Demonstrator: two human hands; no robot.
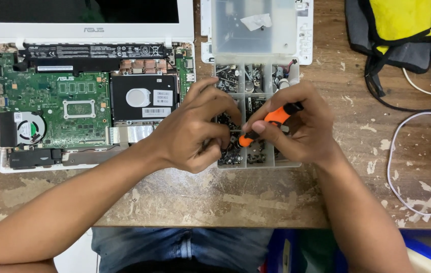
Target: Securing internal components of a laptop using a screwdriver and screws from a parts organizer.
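Note:
My right hand grips an orange and black screwdriver, its tip pointing left toward my left hand. My left hand hovers over the clear plastic compartment box of small screws, fingers pinched together at the screwdriver tip; what it pinches is too small to make out. Both hands cover the box's middle compartments. To the left lies an opened white laptop with its green circuit board, fan, black drive and black battery bar exposed.
The box's clear lid stands open behind it. A yellow and grey bag sits at the far right. White and black cables loop along the right side. The worn wooden table ends near my lap.

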